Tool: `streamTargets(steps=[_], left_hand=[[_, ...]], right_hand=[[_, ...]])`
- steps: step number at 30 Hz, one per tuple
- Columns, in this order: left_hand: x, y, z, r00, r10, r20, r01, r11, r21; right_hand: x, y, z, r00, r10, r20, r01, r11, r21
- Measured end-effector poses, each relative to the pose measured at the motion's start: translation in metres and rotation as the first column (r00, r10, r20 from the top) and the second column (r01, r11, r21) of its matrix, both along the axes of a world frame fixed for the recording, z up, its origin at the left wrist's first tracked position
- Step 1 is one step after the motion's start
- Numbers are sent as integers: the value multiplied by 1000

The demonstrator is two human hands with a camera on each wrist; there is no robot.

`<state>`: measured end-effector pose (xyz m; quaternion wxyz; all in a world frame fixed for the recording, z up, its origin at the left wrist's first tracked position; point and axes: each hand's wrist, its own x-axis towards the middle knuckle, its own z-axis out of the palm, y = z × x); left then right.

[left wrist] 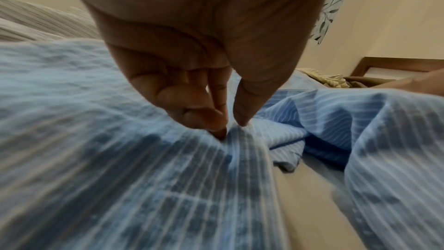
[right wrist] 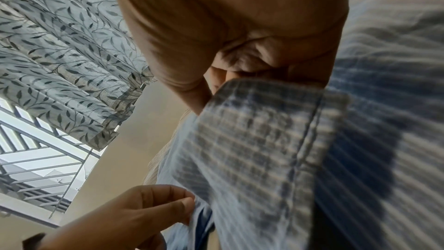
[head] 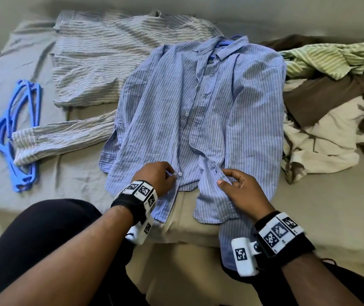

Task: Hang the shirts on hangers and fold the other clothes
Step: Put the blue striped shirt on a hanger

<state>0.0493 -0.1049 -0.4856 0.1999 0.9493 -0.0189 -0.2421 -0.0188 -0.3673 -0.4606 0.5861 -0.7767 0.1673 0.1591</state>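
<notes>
A blue striped shirt (head: 198,107) lies front up on the bed, unbuttoned, with a blue hanger (head: 225,43) showing inside its collar. My left hand (head: 161,175) pinches the left front edge by a white button (head: 179,174) near the hem. The left wrist view shows the thumb and fingers (left wrist: 216,121) closed on the shirt (left wrist: 168,178). My right hand (head: 236,186) pinches the right front placket (head: 220,173), and this shirt edge (right wrist: 252,140) lifts between its fingers. A gap of bare bed separates the two front edges.
A grey striped shirt (head: 110,58) lies spread at the back left, one sleeve stretched over several blue hangers (head: 19,129). A heap of green, brown and cream clothes (head: 331,96) sits at the right. My knees are at the bed's near edge.
</notes>
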Motion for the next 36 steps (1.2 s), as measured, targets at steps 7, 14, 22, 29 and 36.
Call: streamTargets(steps=[7, 14, 22, 29, 36], left_hand=[[-1, -15, 0, 1000, 18, 21, -18, 1000, -7], [-3, -25, -2, 992, 114, 54, -110, 992, -64], [-2, -33, 7, 984, 176, -5, -175, 979, -106], [11, -42, 36, 980, 111, -163, -174, 875, -451], [15, -40, 66, 957, 88, -275, -235, 790, -566]], right_hand=[[-2, -7, 2, 992, -111, 54, 110, 994, 21], [3, -8, 5, 982, -187, 19, 184, 977, 112], [6, -9, -2, 981, -191, -19, 191, 965, 177], [10, 3, 2, 994, -88, 67, 80, 990, 118], [18, 24, 15, 969, 15, 246, 16, 992, -123]])
